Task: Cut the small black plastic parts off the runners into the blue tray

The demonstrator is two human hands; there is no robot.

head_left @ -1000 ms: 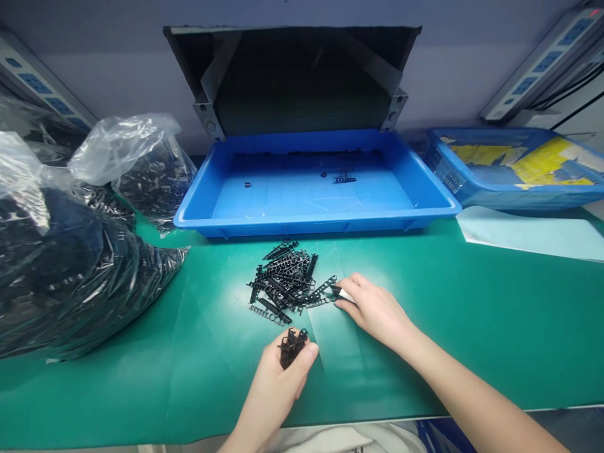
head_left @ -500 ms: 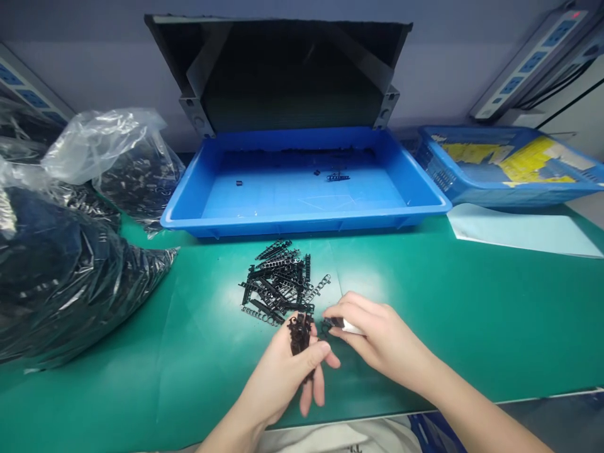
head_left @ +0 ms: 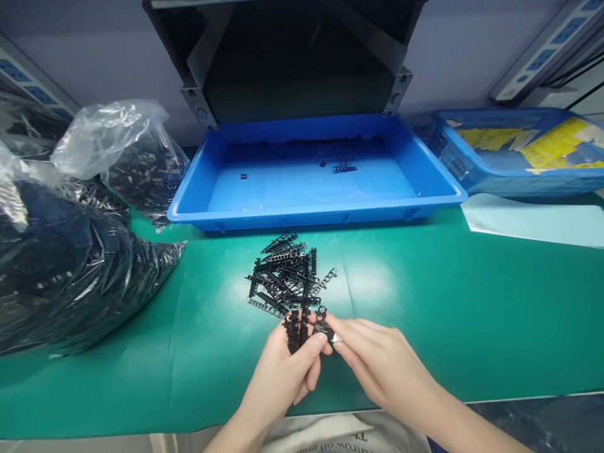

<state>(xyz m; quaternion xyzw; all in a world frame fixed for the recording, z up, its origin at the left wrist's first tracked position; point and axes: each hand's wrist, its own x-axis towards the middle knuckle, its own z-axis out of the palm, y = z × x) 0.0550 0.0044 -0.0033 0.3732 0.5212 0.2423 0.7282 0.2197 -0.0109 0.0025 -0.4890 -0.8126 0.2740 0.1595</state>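
My left hand (head_left: 280, 371) is closed round several black plastic strips (head_left: 293, 332) that stick up between thumb and fingers. Close beside it, my right hand (head_left: 384, 355) pinches a small black plastic piece (head_left: 322, 325) with a ring at its top. That piece meets the left hand's fingertips; whether it touches the strips I cannot tell. Something small and white (head_left: 336, 338) shows at the right fingertips, its kind unclear. Just beyond both hands lies a loose pile of black plastic strips (head_left: 285, 270) with rings and notches, on the green table mat (head_left: 401, 270).
A blue tray (head_left: 311, 217) holding a few black bits stands behind the pile, under a dark panel (head_left: 302, 63). Clear bags of black parts (head_left: 70, 270) bulge at the left. To the right are a blue basket (head_left: 533, 182) with yellow labels and a pale sheet (head_left: 533, 217).
My right hand has come left with the small black piece, up to the left hand. The left fingers have curled in more. The camera view has tilted slightly down.
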